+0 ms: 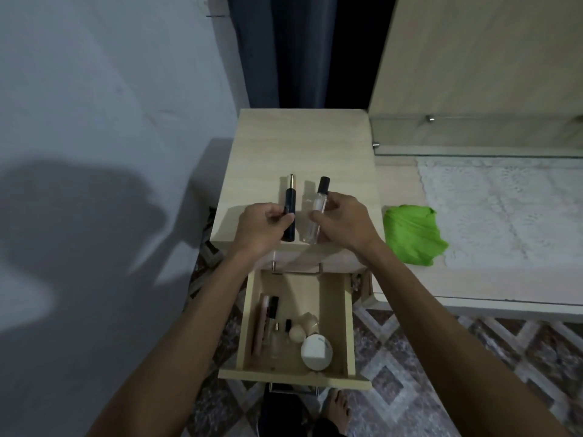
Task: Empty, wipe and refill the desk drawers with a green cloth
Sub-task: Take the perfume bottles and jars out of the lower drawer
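We observe the left hand [263,223] gripping a dark slim tube [289,216] and the right hand [339,217] gripping a clear black-capped vial [316,216] above the pale wooden worktop [303,143]; the open wooden drawer [348,326] holds cosmetics; the crumpled green cloth [411,234] lies right, apart

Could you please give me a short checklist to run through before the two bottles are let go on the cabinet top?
1. Left hand grips the dark bottle: ok.
2. Right hand grips the clear bottle: ok.
3. Both bottles are over the cabinet top, near its front edge, with bare surface behind them: ok.
4. Whether the bottle bases already rest on the top: cannot tell.
5. Open drawer emptied: not ok; a white round jar and several small items lie inside.
6. Green cloth within reach on the lower surface to the right: ok.
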